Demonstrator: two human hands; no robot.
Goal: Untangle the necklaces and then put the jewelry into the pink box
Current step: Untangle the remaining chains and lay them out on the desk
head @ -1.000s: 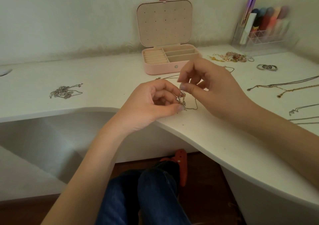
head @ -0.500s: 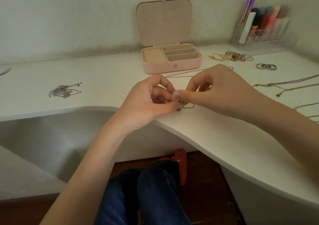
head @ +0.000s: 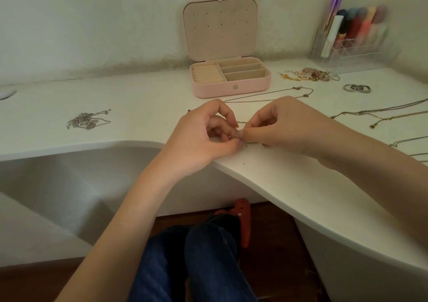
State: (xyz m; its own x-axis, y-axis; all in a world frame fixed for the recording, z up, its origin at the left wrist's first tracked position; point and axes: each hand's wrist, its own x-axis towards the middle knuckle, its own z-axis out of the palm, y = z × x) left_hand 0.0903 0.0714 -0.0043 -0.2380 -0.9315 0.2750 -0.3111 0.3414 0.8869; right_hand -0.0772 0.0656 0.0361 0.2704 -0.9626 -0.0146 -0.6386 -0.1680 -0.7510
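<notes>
1. Both hands lowered since a second ago, now resting at the bench (head: 289, 186) edge in front of the pink box (head: 231, 86).
2. Left hand (head: 203, 137) and right hand (head: 284, 125) each pinching the tangled necklace (head: 249, 142), fingertips touching.
3. Chain (head: 266, 94) trailing toward the box.
4. Probably still picking the knot; nothing boxed yet.
5. Silver tangle (head: 86, 121) left of the box untouched.
</notes>
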